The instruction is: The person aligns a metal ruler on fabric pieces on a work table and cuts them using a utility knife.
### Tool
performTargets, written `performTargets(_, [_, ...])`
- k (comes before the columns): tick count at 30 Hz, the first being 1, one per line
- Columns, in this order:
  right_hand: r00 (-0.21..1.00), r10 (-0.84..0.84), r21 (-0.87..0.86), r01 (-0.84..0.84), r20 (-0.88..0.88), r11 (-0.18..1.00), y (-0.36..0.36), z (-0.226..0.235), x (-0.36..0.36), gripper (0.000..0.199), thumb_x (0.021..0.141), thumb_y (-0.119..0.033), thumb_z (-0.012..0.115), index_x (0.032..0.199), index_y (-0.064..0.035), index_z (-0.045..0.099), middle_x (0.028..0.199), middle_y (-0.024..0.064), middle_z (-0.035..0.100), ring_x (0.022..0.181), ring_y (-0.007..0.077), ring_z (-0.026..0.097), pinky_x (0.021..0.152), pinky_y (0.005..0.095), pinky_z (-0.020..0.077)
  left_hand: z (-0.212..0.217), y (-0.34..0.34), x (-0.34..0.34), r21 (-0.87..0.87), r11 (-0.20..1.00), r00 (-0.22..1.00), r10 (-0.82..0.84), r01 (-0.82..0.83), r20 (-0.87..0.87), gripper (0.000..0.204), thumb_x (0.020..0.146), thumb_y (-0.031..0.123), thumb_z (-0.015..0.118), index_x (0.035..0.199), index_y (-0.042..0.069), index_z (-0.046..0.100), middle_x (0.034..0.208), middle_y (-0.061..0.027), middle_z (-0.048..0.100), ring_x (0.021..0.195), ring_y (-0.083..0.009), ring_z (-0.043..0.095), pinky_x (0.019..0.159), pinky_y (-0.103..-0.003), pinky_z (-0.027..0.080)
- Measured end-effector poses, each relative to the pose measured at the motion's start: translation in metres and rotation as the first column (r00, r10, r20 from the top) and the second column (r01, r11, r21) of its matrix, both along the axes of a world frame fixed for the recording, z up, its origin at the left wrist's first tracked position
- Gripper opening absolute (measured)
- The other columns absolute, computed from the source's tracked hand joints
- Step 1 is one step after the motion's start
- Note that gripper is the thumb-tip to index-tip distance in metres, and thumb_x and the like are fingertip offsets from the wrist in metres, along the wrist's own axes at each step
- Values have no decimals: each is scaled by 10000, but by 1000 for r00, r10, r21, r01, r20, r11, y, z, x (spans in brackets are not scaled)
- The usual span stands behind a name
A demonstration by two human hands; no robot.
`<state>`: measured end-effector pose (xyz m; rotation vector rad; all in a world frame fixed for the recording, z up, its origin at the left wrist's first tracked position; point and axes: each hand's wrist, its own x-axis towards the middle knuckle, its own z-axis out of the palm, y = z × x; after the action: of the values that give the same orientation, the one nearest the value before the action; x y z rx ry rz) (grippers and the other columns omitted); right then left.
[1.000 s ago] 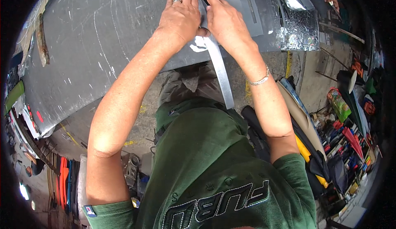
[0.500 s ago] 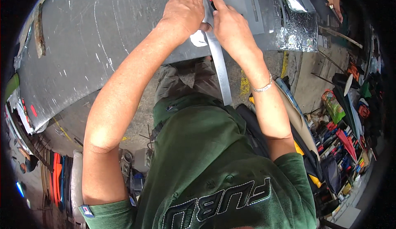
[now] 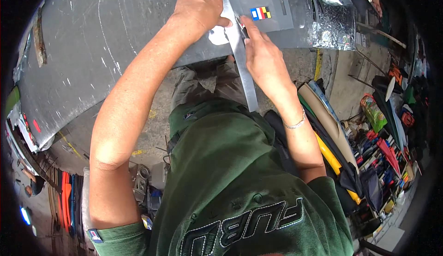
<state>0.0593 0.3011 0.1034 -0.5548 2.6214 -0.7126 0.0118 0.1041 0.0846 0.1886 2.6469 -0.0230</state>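
My left hand (image 3: pixel 199 8) lies flat with fingers stretched forward, at the left edge of a long metal ruler (image 3: pixel 243 69). Its thumb rests on the ruler. The ruler runs toward me and sticks out past the table's near edge. My right hand (image 3: pixel 267 62) is closed around a utility knife (image 3: pixel 241 22), just right of the ruler; most of the knife is hidden by the fingers. Under the ruler's far part is a grey sheet (image 3: pixel 277 23). A small patch of coloured squares (image 3: pixel 261 13) shows on the sheet beside my right fingertips.
The dark, scratched tabletop (image 3: pixel 78 48) spreads to the left, with a wooden stick (image 3: pixel 39 41) on it. Clear plastic (image 3: pixel 333 37) covers its right end. Rolled material (image 3: pixel 323 104) and a pile of coloured scraps (image 3: pixel 378 163) lie to the right. Another person's hand (image 3: pixel 374 0) shows far right.
My right hand has drawn the knife toward me along the ruler, uncovering the coloured patch. My left hand and the ruler appear slightly shifted leftward in the picture.
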Motion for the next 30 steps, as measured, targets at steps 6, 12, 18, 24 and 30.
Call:
performTargets(6, [995, -46, 56, 41, 91, 998, 9, 9, 12, 518, 1006, -70, 515, 1515, -122, 431, 1164, 278, 636, 1021, 485, 641, 884, 544, 533, -12, 1, -3, -4, 1000, 1000, -6, 6, -9, 1127, 811, 579, 756, 1521, -162, 291, 1619, -338, 260, 1527, -450, 247, 1245, -463, 264])
performTargets(12, [993, -61, 39, 57, 101, 998, 18, 3, 17, 510, 1016, -71, 503, 1517, -128, 429, 1171, 282, 631, 1030, 490, 635, 893, 550, 529, 14, 12, -9, 1, 1000, 1000, -26, 26, -18, 1140, 806, 584, 757, 1521, -168, 283, 1613, -345, 265, 1528, -453, 243, 1247, -461, 261])
performTargets(18, [765, -174, -141, 327, 619, 935, 17, 23, 3, 489, 1032, -85, 529, 1509, -156, 451, 1045, 159, 665, 818, 241, 736, 718, 405, 593, -96, -24, 7, 410, 874, 676, 139, 260, -723, 1158, 803, 596, 755, 1527, -165, 269, 1618, -341, 258, 1532, -445, 240, 1248, -458, 257])
performTargets(24, [473, 552, -669, 709, 686, 224, 75, 42, -39, 961, 897, -535, 725, 1579, -49, 256, 1417, 326, 503, 1168, 499, 642, 960, 487, 601, -93, -40, 14, 475, 842, 783, 109, 254, -612, 1184, 792, 627, 754, 1534, -155, 265, 1624, -330, 255, 1539, -428, 232, 1247, -459, 258])
performTargets(30, [659, 458, -791, 388, 596, 472, 109, 26, -81, 790, 935, -481, 722, 1447, 49, 435, 1031, 231, 717, 895, 328, 726, 664, 357, 610, -48, -24, 8, 609, 738, 876, 49, 291, -479, 1180, 790, 629, 757, 1526, -157, 275, 1618, -335, 262, 1530, -429, 257, 1244, -465, 264])
